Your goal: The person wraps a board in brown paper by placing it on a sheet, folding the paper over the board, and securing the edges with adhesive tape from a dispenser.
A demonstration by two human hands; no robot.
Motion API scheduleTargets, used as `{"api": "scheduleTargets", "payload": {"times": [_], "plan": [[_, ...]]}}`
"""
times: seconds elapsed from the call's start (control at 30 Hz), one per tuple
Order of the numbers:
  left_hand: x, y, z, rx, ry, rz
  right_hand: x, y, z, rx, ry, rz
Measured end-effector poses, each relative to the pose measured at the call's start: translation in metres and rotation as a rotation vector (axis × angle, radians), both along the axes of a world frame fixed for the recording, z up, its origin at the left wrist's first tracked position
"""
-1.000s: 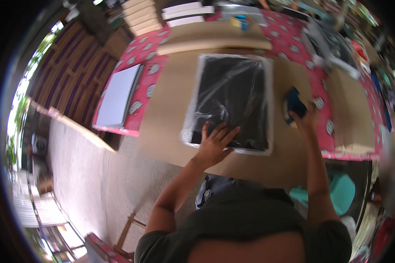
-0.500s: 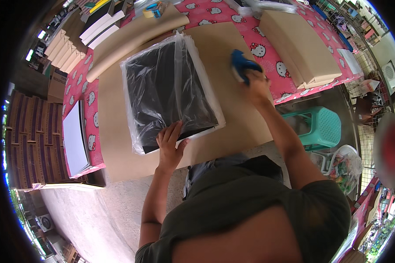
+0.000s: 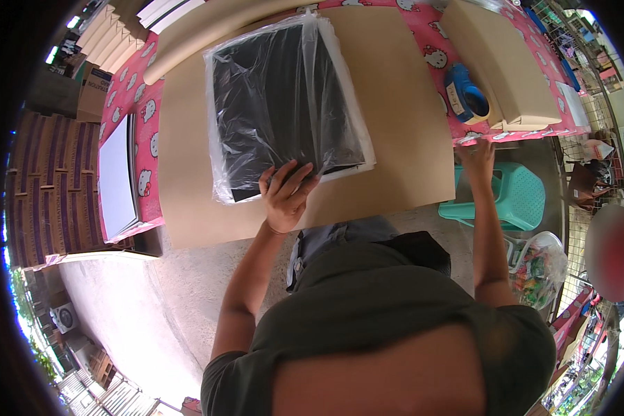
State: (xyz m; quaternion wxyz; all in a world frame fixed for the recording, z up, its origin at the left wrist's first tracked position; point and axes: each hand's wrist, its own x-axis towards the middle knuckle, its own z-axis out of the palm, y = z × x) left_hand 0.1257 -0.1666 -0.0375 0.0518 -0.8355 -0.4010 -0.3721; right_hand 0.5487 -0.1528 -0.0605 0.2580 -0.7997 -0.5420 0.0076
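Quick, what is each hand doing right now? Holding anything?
Left hand: open, fingers spread, pressing on the plastic-wrapped black item.
Right hand: at the table edge near the blue tape dispenser, holding nothing; open or closed unclear.

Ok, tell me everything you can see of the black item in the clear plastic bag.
The bagged black item is flat, roughly square and dark, sealed in crinkled, glossy clear plastic whose edges overhang it. It lies flat on the brown cardboard sheet, slightly skewed. The left hand presses its near edge, fingers spread; nothing else touches it.
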Motion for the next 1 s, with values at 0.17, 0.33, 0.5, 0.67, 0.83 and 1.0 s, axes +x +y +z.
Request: {"api": "scheduleTargets", "payload": {"times": [0.17, 0.33, 0.5, 0.67, 0.83, 1.0], "plan": [[0.005, 0.003, -0.008, 0.027, -0.024, -0.003, -0.001, -0.035, -0.021, -0.332, 0.672, -0.068], [-0.001, 0.003, -0.006, -0.010, -0.008, -0.022, -0.019, -0.027, 0.047, -0.097, 0.088, 0.106], [-0.003, 0.000, -0.003, -0.029, -0.014, -0.020, -0.082, -0.027, 0.142, -0.077, 0.081, 0.133], [-0.002, 0.002, -0.005, -0.008, -0.029, -0.021, -0.074, -0.024, 0.144, -0.179, -0.134, 0.233], [-0.003, -0.001, -0.004, -0.012, -0.019, 0.012, -0.114, -0.012, 0.185, -0.342, 0.587, 0.448], [-0.004, -0.012, -0.002, -0.079, -0.073, -0.035, -0.177, -0.001, 0.185, -0.219, 0.950, 0.664]]}}
